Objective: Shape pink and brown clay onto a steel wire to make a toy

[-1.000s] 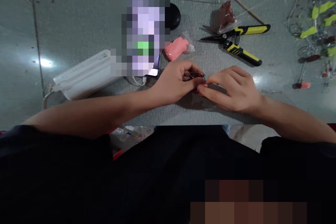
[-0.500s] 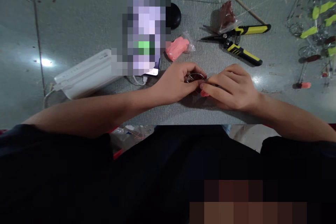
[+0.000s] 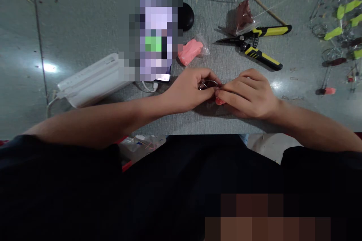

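Observation:
Both my hands meet on the grey mat (image 3: 215, 64) near the table's front edge. My left hand (image 3: 189, 88) is curled with its fingertips pinched on a small loop of thin wire (image 3: 208, 83). My right hand (image 3: 249, 92) is closed too, its fingertips pressed to the same wire loop from the right. A small pink piece (image 3: 220, 101) shows just under my right fingertips. How the wire and the pink piece join is hidden by my fingers.
Beyond my hands lie a pink lump in a clear bag (image 3: 190, 52), yellow-handled pliers (image 3: 256, 41), a brown lump in a bag (image 3: 243, 14), a black round object (image 3: 186, 16), a phone (image 3: 158, 41), a white power bank (image 3: 90, 80). Wire pieces with green and red bits (image 3: 339, 34) crowd the far right.
My hands have stayed in place with only small finger shifts on the wire loop. The pink piece under my right fingertips has come into clearer view.

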`<action>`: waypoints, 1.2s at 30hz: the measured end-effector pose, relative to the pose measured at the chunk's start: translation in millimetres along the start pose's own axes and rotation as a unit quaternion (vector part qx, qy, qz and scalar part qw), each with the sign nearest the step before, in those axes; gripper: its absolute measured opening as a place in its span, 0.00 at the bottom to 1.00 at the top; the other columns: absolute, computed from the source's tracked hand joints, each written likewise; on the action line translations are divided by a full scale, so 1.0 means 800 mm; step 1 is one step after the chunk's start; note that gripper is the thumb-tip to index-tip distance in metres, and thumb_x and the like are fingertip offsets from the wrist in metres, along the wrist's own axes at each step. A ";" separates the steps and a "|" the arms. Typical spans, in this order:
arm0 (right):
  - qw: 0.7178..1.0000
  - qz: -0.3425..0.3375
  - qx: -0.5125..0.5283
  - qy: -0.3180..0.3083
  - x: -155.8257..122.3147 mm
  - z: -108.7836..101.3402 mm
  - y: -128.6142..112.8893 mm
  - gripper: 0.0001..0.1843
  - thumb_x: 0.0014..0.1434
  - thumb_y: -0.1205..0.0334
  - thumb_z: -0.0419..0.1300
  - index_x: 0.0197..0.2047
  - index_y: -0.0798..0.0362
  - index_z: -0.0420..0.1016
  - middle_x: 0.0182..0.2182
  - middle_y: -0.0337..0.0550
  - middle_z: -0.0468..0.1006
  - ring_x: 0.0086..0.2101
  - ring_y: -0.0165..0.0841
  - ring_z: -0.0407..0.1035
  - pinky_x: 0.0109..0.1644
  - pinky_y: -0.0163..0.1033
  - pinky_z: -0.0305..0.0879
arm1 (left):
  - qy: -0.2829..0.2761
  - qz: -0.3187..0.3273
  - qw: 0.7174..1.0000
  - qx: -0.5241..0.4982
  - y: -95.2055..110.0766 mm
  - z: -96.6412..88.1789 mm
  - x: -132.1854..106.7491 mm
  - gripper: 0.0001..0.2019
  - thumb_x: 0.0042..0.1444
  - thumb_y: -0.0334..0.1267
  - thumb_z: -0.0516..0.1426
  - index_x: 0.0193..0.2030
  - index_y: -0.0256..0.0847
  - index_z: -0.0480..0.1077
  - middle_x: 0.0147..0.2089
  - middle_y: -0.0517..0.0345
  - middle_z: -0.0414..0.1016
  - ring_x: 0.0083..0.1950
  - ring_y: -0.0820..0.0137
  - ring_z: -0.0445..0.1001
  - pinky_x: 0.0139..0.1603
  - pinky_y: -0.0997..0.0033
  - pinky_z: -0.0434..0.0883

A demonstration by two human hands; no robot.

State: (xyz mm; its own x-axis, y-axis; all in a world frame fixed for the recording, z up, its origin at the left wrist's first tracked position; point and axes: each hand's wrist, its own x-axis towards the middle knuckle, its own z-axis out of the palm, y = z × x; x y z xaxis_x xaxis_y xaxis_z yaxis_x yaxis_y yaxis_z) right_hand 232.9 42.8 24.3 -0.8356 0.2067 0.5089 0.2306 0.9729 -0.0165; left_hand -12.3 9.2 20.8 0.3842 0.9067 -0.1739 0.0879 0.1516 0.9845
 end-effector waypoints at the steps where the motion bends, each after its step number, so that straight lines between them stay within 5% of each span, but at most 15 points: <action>1: 1.000 -0.001 0.003 0.008 0.000 0.001 0.001 0.07 0.77 0.62 0.61 0.54 0.47 0.80 0.41 0.40 0.87 0.36 0.34 0.75 0.44 0.46 0.69 | 0.004 0.001 1.000 0.004 0.000 0.000 0.000 0.03 0.63 0.33 0.65 0.43 0.41 0.80 0.36 0.56 0.86 0.37 0.67 0.85 0.40 0.67 0.81; 10: 0.998 0.038 0.046 0.014 -0.004 0.008 0.005 0.15 0.76 0.59 0.64 0.64 0.46 0.76 0.45 0.40 0.90 0.38 0.36 0.80 0.44 0.46 0.70 | 0.022 -0.002 0.999 0.042 0.000 -0.001 0.001 0.04 0.63 0.35 0.69 0.42 0.39 0.80 0.37 0.56 0.85 0.36 0.69 0.83 0.37 0.70 0.77; 16: 0.986 0.144 0.089 -0.011 -0.007 0.008 0.001 0.06 0.73 0.60 0.65 0.52 0.46 0.77 0.43 0.41 0.89 0.39 0.39 0.81 0.46 0.48 0.70 | 0.015 -0.040 0.999 -0.030 -0.002 -0.001 0.000 0.04 0.65 0.36 0.68 0.43 0.41 0.79 0.34 0.57 0.85 0.34 0.66 0.85 0.35 0.66 0.83; 22: 0.985 0.146 0.088 -0.014 -0.006 0.010 -0.004 0.03 0.72 0.65 0.62 0.45 0.50 0.78 0.39 0.42 0.88 0.36 0.38 0.79 0.42 0.46 0.66 | 0.038 -0.016 0.999 0.018 0.001 -0.001 0.000 0.03 0.64 0.34 0.68 0.42 0.40 0.80 0.37 0.56 0.86 0.38 0.68 0.85 0.38 0.70 0.82; 36: 0.962 0.225 0.151 -0.034 -0.004 0.007 -0.003 0.11 0.70 0.67 0.61 0.50 0.44 0.81 0.41 0.38 0.91 0.37 0.38 0.84 0.44 0.45 0.76 | 0.014 -0.001 0.997 -0.070 0.000 0.000 -0.002 0.10 0.61 0.33 0.72 0.48 0.37 0.80 0.44 0.53 0.88 0.43 0.67 0.87 0.44 0.69 0.85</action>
State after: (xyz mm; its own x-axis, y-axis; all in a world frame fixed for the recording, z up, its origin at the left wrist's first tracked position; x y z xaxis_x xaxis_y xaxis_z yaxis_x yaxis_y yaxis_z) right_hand 232.3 40.2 18.0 -0.7183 0.6097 0.3352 0.4292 0.7675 -0.4762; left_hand -13.1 8.1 20.7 0.3578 0.9170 -0.1766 -0.0422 0.2048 0.9779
